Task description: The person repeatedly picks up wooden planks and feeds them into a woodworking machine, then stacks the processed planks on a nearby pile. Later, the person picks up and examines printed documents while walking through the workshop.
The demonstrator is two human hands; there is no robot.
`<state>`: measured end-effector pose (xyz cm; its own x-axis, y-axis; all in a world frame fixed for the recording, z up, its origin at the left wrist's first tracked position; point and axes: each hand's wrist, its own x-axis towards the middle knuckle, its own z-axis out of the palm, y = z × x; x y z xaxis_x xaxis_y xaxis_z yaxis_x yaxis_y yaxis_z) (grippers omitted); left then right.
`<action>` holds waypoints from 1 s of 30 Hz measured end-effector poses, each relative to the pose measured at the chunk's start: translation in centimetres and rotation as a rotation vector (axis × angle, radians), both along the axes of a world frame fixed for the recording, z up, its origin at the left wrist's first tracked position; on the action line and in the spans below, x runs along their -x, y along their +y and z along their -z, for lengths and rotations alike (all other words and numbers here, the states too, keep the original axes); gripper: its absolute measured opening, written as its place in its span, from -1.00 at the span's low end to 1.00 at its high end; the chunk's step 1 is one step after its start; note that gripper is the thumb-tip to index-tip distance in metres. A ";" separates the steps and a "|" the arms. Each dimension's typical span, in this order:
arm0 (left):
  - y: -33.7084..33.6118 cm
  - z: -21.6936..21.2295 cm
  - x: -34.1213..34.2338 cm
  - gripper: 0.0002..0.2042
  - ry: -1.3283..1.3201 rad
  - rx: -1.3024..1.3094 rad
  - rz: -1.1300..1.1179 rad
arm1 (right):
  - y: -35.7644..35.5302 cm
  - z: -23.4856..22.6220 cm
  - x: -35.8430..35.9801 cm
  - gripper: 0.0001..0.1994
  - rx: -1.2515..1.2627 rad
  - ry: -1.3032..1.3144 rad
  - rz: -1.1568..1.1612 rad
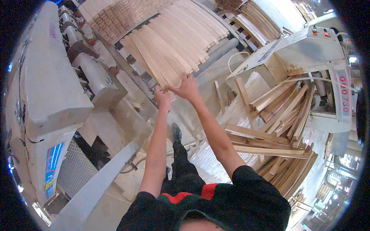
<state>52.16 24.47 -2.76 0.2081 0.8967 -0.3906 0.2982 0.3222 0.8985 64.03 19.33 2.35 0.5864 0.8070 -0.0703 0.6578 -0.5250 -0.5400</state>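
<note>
wooden slats (173,42), right hand (186,89) spread against their ends, left hand (162,99) curled beside it, grip unclear

Ran in bold red digits (343,94) down a pale upright plate (339,69) on the right-hand machine (318,54). Appeared again in red, smaller and blurred, as a marking (52,30) high on the left-hand machine housing (46,81). Showed lower on that same housing as a blue label (54,169) with white stripes, red and yellow patches and print too small to read. Sat also as a dark strip (269,51) on the right-hand machine's sloping cover (287,44), too blurred to make out.
</note>
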 end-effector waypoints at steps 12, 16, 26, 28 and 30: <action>0.2 -1.2 -0.6 -0.65 0.068 -0.216 -0.222 | 0.7 0.7 1.3 -0.23 -0.124 0.016 -0.024; -0.1 -1.7 -1.4 -0.66 0.163 -0.266 -0.264 | 0.7 1.0 0.8 -0.27 -0.104 0.072 -0.015; 2.7 4.5 3.3 -0.65 0.202 -0.262 -0.029 | 2.2 0.5 3.1 0.04 -0.026 -0.088 -0.011; 2.5 5.2 5.7 -0.61 -0.027 -0.012 -0.118 | 2.7 -1.9 5.1 0.11 0.140 -0.080 -0.111; -0.1 0.3 5.4 -0.56 -0.242 0.230 -0.210 | 1.7 -1.6 3.6 0.15 0.238 -0.064 -0.042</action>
<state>46.75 24.40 -3.09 0.1396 0.8245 -0.5484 -0.0071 0.5546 0.8321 60.40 21.02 3.92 0.5619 0.7960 -0.2251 0.7110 -0.6038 -0.3605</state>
